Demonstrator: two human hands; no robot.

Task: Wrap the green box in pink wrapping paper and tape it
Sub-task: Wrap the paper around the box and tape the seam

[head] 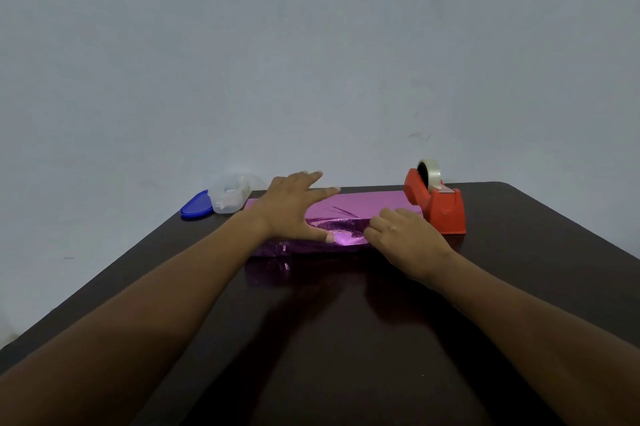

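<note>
The paper [349, 205], a shiny pink foil sheet, is spread at the far middle of the table [346, 356], and a long low bulge is raised under its near fold; the box is presumably inside, though no green is seen. The left hand [294, 209] is laid flat on the fold with fingers spread and straight, the thumb pressed near the seam, and nothing is gripped by it. The right hand [403, 235] is curled at the seam's right part, and the paper's edge appears to be pinched between its fingertips, though the dim light leaves this uncertain. The foil is judged light, thin and slippery, easily creased or torn if pulled hard, so it is best held at its free edge and kept taut while the bulge is pinned from above. The parcel is expected to slide readily on the dark glossy top. The dispenser [436, 205], red with a clear roll, is stood just beside the paper's right end, within easy reach of the right hand. A clear tub [230, 195] and a blue lid [196, 207] are set at the far left corner, the lid overhanging the table's edge. Ample bare tabletop is left toward the person for turning the parcel; little is left behind it.
</note>
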